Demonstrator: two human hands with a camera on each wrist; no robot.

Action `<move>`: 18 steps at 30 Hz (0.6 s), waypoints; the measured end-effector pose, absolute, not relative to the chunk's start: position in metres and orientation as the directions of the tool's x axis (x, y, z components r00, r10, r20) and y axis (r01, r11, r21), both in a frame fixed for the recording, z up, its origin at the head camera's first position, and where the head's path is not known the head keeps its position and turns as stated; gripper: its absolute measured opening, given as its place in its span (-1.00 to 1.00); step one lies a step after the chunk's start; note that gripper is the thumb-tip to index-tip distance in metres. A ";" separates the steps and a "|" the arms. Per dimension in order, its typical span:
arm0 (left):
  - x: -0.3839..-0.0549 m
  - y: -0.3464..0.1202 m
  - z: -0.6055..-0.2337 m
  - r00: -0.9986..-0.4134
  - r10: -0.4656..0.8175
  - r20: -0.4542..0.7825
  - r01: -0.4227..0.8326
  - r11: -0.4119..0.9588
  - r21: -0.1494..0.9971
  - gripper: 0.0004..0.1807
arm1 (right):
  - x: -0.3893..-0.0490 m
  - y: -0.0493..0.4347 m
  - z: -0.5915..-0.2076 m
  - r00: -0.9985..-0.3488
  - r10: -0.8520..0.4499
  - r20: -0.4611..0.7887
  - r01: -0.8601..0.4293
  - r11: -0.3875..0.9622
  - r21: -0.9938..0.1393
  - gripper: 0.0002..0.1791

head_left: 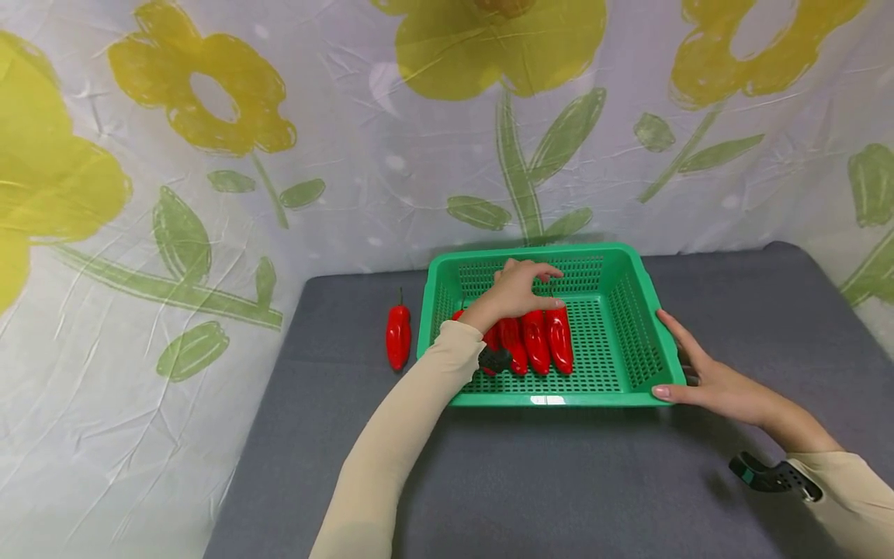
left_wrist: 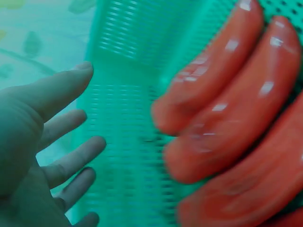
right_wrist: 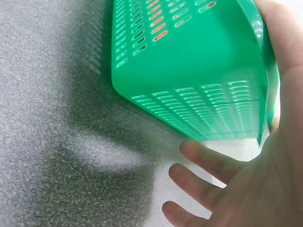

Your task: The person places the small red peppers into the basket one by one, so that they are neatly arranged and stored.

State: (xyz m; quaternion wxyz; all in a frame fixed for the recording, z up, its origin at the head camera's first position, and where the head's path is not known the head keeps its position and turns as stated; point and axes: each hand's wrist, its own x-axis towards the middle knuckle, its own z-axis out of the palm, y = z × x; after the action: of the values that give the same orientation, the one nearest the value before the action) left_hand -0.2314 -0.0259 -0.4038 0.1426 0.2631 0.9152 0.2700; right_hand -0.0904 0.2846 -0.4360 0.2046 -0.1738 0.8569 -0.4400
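A green plastic basket (head_left: 635, 310) with slotted walls stands on a grey table. Several shiny red peppers (head_left: 561, 341) lie side by side in its left and middle part. Above them is my left hand (head_left: 515, 289), its thumb and fingers spread apart with nothing between them. In the left wrist view, bare basket floor shows between that hand and the peppers (left_wrist: 222, 118). My right hand (head_left: 712, 384) rests at the basket's right end, thumb on the front corner of the rim and a finger along the side rim. Its other fingers (right_wrist: 194, 182) extend loosely beside the wall.
Another red pepper (head_left: 398, 336) lies on the table (head_left: 559, 481), left of the basket. Behind the table hangs a pale cloth (head_left: 363, 194) printed with yellow flowers. A black wristband (head_left: 771, 475) is at my right sleeve.
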 end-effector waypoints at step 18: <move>-0.197 -0.122 -0.302 -0.848 0.481 0.223 0.500 0.585 0.639 -0.43 | -0.089 0.285 -0.435 -0.858 -0.476 -0.193 -0.118 0.548 -0.828 0.22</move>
State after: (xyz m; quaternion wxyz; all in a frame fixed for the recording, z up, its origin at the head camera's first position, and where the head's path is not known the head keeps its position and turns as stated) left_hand -0.1967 -0.1218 -0.3015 -0.0128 0.2756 0.8901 0.3628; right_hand -0.0889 0.2852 -0.4354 0.2020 -0.1733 0.8564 -0.4424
